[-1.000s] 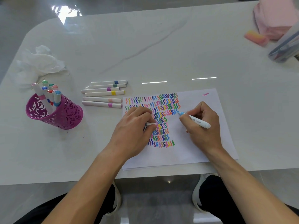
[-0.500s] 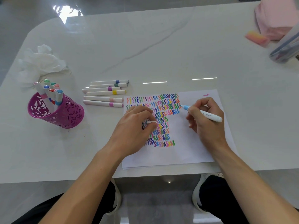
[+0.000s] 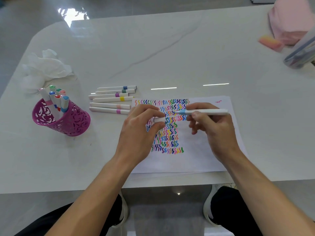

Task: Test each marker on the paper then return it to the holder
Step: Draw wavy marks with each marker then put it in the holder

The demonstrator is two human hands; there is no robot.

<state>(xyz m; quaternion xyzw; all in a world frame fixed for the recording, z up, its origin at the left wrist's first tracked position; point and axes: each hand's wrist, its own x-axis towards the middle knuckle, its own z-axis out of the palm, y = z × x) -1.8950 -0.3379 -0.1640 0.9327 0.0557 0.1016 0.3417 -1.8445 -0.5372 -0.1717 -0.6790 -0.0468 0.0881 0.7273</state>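
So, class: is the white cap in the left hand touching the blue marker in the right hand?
Apart. The head view shows squiggled paper between the white cap and the tip of the blue marker.

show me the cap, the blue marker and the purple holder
cap (image 3: 159,119), head view, on its white side
blue marker (image 3: 211,111), head view, middle of the white barrel
purple holder (image 3: 75,124), head view, on its front wall

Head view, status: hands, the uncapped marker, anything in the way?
Left hand pinches white cap. Right hand grips white marker with light-blue tip, uncapped, aimed at cap, over squiggle-covered white paper. Nothing between tip and cap.
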